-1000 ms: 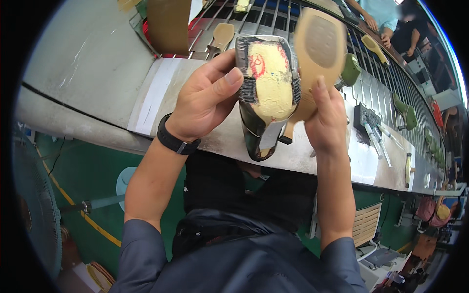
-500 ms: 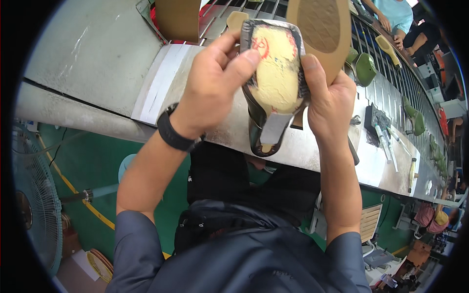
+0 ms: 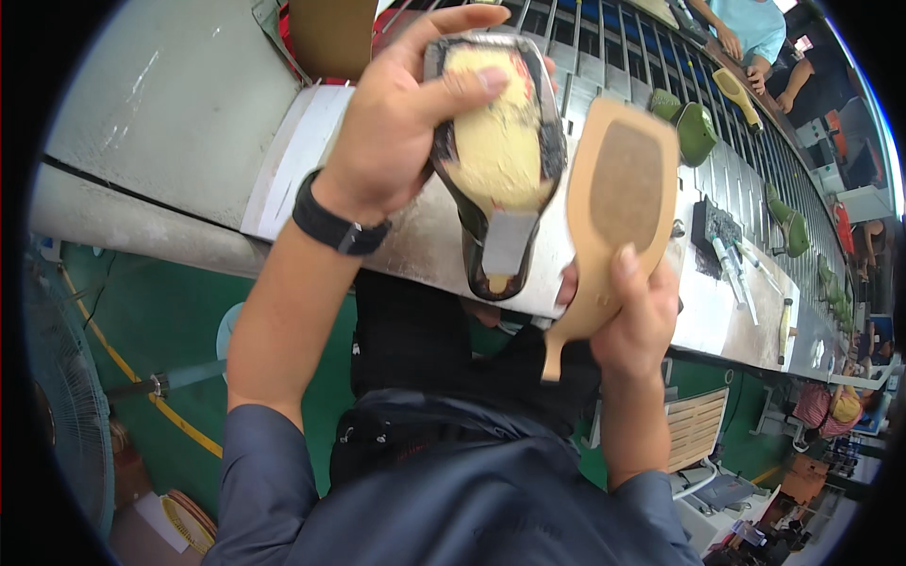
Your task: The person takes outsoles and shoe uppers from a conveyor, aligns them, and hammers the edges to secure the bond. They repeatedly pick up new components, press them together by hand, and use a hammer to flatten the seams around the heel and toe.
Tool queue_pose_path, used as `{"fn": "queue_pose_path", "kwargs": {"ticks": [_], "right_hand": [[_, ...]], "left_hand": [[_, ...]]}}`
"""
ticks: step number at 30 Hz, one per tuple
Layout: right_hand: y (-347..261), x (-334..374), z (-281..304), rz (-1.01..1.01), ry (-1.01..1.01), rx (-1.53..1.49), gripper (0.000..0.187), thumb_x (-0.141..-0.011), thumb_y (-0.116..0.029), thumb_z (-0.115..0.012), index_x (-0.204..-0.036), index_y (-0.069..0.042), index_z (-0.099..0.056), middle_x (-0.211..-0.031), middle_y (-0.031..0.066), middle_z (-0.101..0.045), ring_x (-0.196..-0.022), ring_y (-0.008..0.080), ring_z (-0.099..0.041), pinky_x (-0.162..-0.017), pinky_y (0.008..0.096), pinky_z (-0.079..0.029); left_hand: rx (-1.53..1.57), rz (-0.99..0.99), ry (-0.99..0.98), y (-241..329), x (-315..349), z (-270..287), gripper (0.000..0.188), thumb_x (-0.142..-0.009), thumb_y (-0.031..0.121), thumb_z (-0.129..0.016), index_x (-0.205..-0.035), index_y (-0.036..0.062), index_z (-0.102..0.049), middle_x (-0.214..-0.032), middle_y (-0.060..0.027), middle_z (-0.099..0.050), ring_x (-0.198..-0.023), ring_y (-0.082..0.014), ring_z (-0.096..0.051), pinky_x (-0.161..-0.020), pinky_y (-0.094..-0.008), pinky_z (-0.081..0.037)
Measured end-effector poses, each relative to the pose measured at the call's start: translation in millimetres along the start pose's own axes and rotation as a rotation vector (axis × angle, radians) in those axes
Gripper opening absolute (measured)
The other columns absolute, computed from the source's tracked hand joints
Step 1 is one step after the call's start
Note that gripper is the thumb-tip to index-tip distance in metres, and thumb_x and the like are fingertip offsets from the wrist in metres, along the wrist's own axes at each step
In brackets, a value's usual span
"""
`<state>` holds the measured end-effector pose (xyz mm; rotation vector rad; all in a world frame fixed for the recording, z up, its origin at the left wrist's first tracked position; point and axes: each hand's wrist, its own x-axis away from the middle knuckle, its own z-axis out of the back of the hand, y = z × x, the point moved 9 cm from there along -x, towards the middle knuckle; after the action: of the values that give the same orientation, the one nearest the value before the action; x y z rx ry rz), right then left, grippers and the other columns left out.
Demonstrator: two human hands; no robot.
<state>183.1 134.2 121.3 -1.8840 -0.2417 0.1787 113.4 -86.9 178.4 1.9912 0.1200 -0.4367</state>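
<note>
My left hand is closed around a dark shoe upper stretched over a last. The shoe's underside faces up, coated pale yellow with dark edges, and my left thumb lies across it. A light grey strip covers the narrow waist near the heel end. To its right, a tan high-heeled shoe sole is gripped near its heel end by my right hand, thumb on top. The sole's brown textured middle faces me, and its heel points down. Shoe and sole are apart, both above the worktable's front edge.
Behind the worktable runs a metal-bar conveyor carrying green shoes and another tan sole. Slim brushes lie beside a black block at right. A fan stands at left. Another person's hands show far right.
My right hand has let go of the shoe's side and moved down with the sole, turning it into fuller view. The shoe, now in my left hand alone, has shifted slightly left.
</note>
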Motion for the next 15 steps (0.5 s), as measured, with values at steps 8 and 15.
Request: {"fn": "queue_pose_path", "kwargs": {"ticks": [8,15], "right_hand": [[-7,29,-64,-0.063,-0.279,-0.104,0.033,-0.109,-0.02,-0.06,-0.12,0.01,-0.068,-0.108,0.0208,-0.076,-0.089,0.0226,-0.076,-0.076,0.0337,-0.063],[-4,27,-64,-0.055,-0.279,-0.028,0.033,-0.108,-0.021,-0.061,-0.114,0.009,-0.073,-0.1,0.0178,-0.079,-0.087,0.0182,-0.076,-0.073,0.03,-0.061]], "left_hand": [[-0.087,0.02,-0.118,10,26,-39,0.04,-0.107,0.023,-0.057,-0.139,-0.0017,-0.053,-0.134,-0.0339,-0.064,-0.123,-0.0402,-0.068,-0.103,-0.0509,-0.058],[-0.024,0.024,-0.16,21,50,-58,0.107,-0.083,0.085,-0.062,-0.14,-0.0045,-0.047,-0.137,-0.0376,-0.06,-0.126,-0.0441,-0.065,-0.106,-0.055,-0.055]]}}
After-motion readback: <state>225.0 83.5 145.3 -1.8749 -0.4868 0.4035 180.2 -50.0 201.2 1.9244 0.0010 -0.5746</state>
